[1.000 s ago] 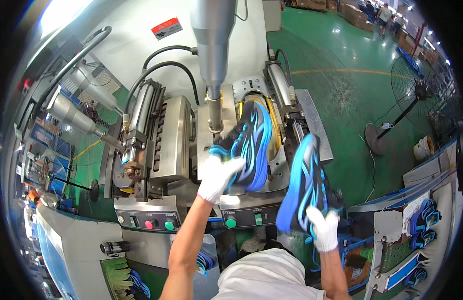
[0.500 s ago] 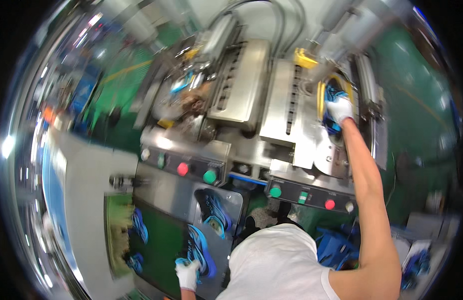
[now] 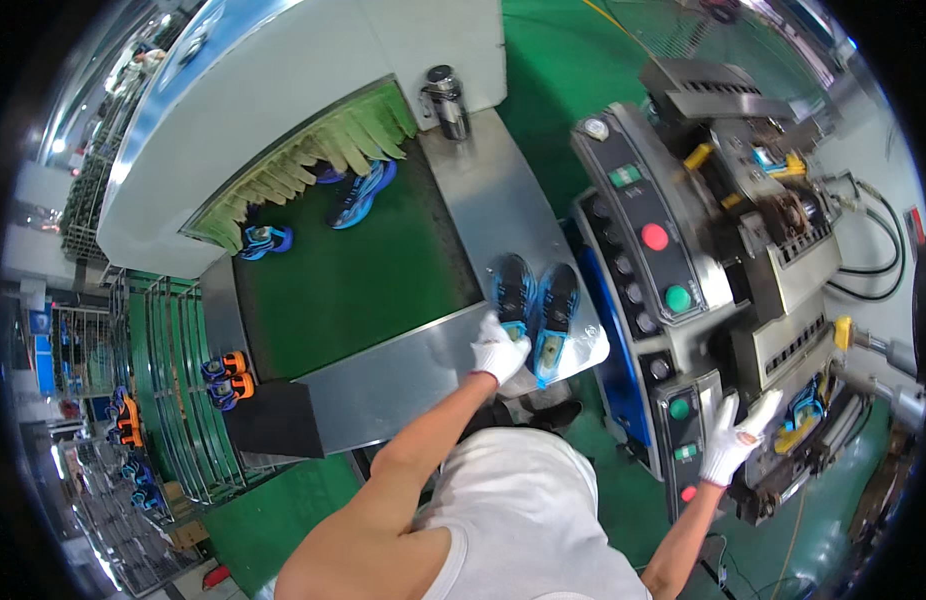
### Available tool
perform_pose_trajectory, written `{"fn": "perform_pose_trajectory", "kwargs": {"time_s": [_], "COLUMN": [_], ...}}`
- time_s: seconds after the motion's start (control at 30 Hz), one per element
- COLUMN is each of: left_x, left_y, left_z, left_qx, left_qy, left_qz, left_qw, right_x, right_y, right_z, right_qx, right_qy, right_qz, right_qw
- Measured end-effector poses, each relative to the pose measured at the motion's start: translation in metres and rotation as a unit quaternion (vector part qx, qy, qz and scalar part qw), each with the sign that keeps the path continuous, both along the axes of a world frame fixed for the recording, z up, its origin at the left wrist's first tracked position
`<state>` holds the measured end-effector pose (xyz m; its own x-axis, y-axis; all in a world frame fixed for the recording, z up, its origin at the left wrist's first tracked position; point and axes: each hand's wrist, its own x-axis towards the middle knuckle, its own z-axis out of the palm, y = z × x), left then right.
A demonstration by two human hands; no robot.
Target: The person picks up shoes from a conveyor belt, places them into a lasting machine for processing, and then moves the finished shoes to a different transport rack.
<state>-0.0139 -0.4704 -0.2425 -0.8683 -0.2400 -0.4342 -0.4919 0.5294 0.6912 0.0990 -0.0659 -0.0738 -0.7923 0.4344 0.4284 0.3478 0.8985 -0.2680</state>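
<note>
My left hand [image 3: 500, 352], in a white glove, is closed on the heel of a blue and black sports shoe [image 3: 512, 288] on the metal ledge. A matching shoe [image 3: 557, 315] lies right beside it, toe pointing away from me. My gloved right hand [image 3: 738, 440] is over the near end of the press's control panel, fingers spread, holding nothing. Just beyond that hand, another blue shoe [image 3: 806, 408] sits in the near station of the metal press [image 3: 788, 345].
Several blue shoes, one of them here [image 3: 363, 195], lie on the green conveyor belt [image 3: 343, 290] by a fringed opening. A steel flask [image 3: 446, 103] stands on the ledge. Orange and purple shoes [image 3: 228, 380] rest by a wire rack [image 3: 168, 370] at left. Red button [image 3: 654, 237] and green button [image 3: 677, 299] face me.
My view has swung left toward the conveyor. My right hand has come off the shoe in the press. The shoe at my left hand now lies alongside its match.
</note>
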Motion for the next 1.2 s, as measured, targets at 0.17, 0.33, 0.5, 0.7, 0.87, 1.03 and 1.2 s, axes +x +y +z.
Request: {"fn": "perform_pose_trajectory", "kwargs": {"time_s": [0.17, 0.33, 0.5, 0.7, 0.87, 1.03, 1.2], "left_x": [-0.043, -0.168, -0.300, -0.324, -0.257, -0.153, -0.091], "left_y": [-0.082, -0.300, -0.401, -0.383, -0.367, -0.313, -0.205], "left_z": [0.020, -0.013, -0.001, -0.052, -0.044, 0.063, 0.142], "left_qx": [0.077, -0.190, -0.313, -0.167, -0.220, -0.065, 0.010], "left_qy": [-0.099, 0.131, 0.108, 0.083, 0.127, 0.071, 0.239], "left_qz": [-0.323, -0.047, -0.038, 0.023, -0.009, -0.226, -0.522], "left_qw": [0.938, 0.972, 0.943, 0.982, 0.967, 0.969, 0.819], "right_x": [0.006, -0.004, 0.051, 0.055, -0.022, -0.118, -0.141], "right_y": [-0.053, -0.087, -0.135, -0.184, -0.216, -0.310, -0.336], "right_z": [-0.119, -0.064, -0.068, -0.056, -0.051, 0.031, 0.024], "right_qx": [0.156, 0.010, -0.083, -0.084, -0.259, -0.260, -0.059], "right_qy": [-0.307, -0.289, -0.391, -0.485, -0.401, -0.310, -0.215], "right_qz": [-0.014, -0.008, -0.094, -0.031, 0.064, 0.247, 0.513], "right_qw": [0.939, 0.957, 0.912, 0.870, 0.877, 0.881, 0.829]}}
